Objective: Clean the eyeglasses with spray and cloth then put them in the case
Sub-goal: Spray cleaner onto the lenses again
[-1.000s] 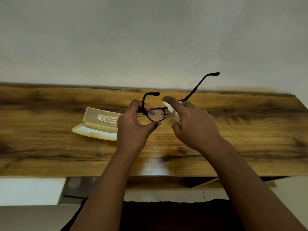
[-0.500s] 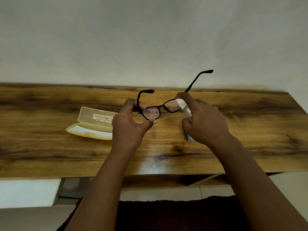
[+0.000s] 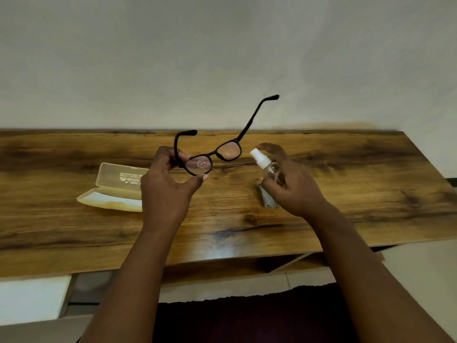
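Black-framed eyeglasses (image 3: pixel 223 152) are held up above the wooden table (image 3: pixel 346 184), temples unfolded and pointing away from me. My left hand (image 3: pixel 165 186) pinches the frame at its left lens, where droplets show on the glass. My right hand (image 3: pixel 291 184) grips a small clear spray bottle (image 3: pixel 265 165) with a white nozzle, its tip a little to the right of the right lens. A grey cloth (image 3: pixel 267 198) pokes out under that hand. The open beige glasses case (image 3: pixel 116 186) lies on the table left of my left hand.
A plain white wall (image 3: pixel 222 58) rises directly behind the table. The table's near edge runs across the lower middle, with a shelf and pale floor below it. A dark garment (image 3: pixel 247 318) fills the bottom centre.
My right hand with the spray bottle has drawn back to the right, away from the lenses. The glasses have tilted so both lenses face me. Droplets now show on the glass.
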